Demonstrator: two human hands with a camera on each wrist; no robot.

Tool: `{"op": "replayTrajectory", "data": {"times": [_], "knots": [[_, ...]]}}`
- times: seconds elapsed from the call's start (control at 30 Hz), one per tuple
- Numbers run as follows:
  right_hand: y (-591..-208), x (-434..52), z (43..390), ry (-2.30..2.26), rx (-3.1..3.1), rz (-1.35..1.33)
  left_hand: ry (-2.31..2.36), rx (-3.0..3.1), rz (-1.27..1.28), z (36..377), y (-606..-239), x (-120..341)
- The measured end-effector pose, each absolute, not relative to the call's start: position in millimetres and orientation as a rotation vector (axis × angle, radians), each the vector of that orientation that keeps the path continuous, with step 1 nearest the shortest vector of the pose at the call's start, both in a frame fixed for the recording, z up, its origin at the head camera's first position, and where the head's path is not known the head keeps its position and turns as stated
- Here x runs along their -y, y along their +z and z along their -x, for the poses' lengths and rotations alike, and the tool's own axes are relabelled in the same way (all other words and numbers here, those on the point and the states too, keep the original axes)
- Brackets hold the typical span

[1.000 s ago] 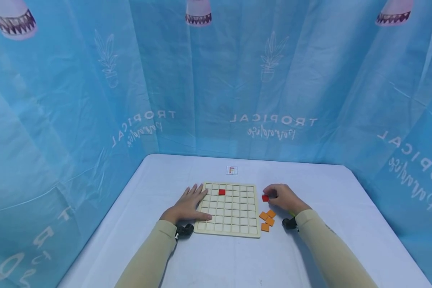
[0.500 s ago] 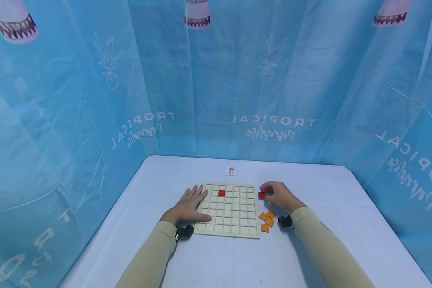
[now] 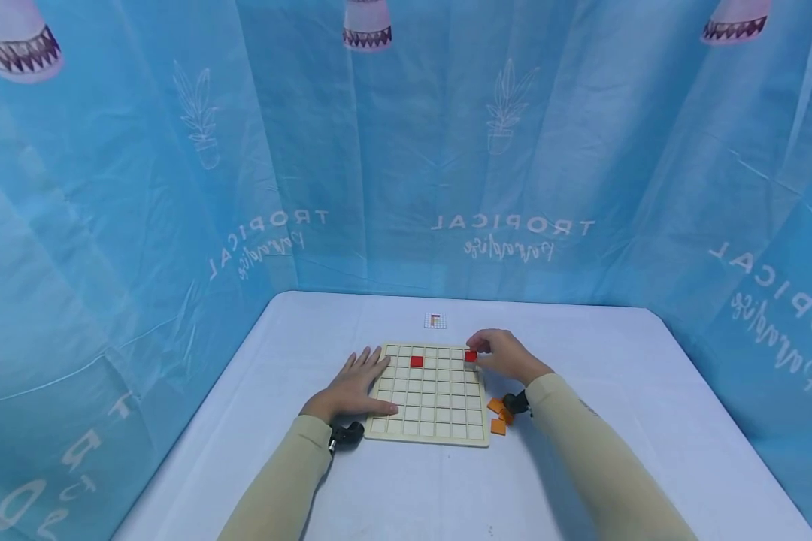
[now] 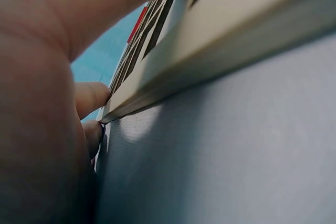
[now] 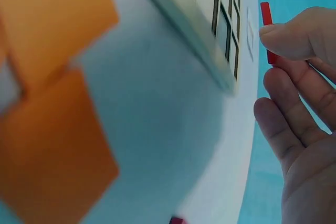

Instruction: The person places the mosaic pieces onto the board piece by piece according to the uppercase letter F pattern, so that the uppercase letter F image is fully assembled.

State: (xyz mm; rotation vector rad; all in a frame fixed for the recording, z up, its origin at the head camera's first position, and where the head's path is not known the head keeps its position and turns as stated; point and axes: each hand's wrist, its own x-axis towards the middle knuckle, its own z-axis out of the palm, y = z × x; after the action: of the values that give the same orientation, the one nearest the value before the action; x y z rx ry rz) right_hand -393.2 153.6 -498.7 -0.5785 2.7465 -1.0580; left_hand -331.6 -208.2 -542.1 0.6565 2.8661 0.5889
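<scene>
A pale wooden grid board [image 3: 428,441] lies on the white table. My left hand [image 3: 354,387] rests with spread, straight fingers along its left edge, the thumb on the lower left squares. One red square tile [image 3: 416,361] sits in a cell in the board's upper rows. Over the upper right corner, my right hand [image 3: 509,358] pinches another red tile [image 3: 471,356] between thumb and fingers. In the right wrist view that held tile [image 5: 265,14] is seen edge-on, apart from the board [image 5: 210,59]. Several orange tiles [image 3: 498,427] lie right of the board, partly hidden by the right wrist camera.
A small printed card [image 3: 436,321] with a coloured grid pattern lies beyond the board. Blue curtains [image 3: 406,150] hang behind and beside the table [image 3: 406,496]. At the bottom of the right wrist view shows a small dark red thing [image 5: 177,220].
My right hand has moved left and away from me, carrying the red tile from beside the board to over its upper right corner. The left hand has stayed in place.
</scene>
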Motion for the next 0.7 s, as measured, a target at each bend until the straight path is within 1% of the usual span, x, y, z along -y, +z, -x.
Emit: {"op": "replayTrajectory", "data": {"times": [0.4, 0.7], "knots": [[-499, -118, 392, -1.08, -2.701, 0.645, 0.571, -2.867, -0.667, 330, -541, 211], [-499, -101, 392, -1.104, -2.682, 0.715, 0.573, -2.863, -0.641, 330, -541, 210]]}}
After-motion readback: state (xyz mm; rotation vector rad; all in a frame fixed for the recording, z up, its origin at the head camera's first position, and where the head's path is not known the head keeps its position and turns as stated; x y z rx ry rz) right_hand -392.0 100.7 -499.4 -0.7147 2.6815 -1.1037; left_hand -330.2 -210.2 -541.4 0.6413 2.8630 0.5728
